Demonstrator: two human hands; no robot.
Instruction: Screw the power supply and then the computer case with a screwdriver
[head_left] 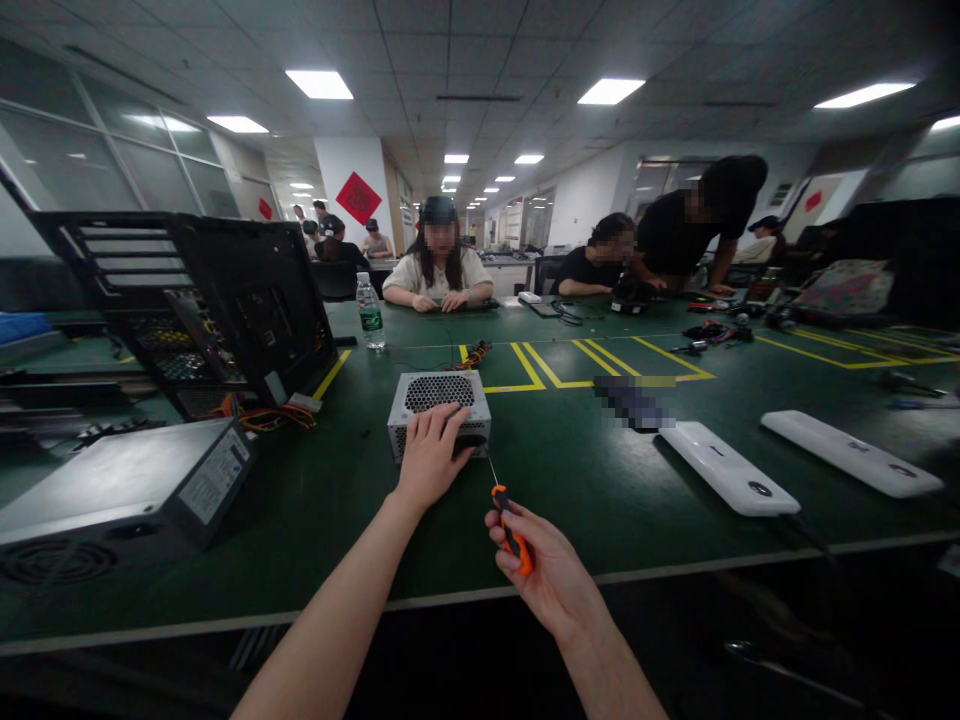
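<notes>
1. Orange-and-black screwdriver (511, 530) clasped in my right hand (551, 575), tip at the power supply's (431, 392) near right corner.
2. My left hand (429, 460) lies unclenched atop it on the green table (570, 450).
3. Farther left, my feed shows a bottle (370, 315).

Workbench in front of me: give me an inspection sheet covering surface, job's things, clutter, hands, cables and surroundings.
Surface: green workbench, yellow lines
Job's things: metal box; screwdriver, tip near the box's front, contact unclear
Clutter: second box, black case, bottle, two white devices
Hands: left hand spread on metal box; right hand gripping screwdriver
Cables: coloured wires behind metal box; black cable at one white device
Surroundings: people across the workbench, ceiling lights lit
</notes>
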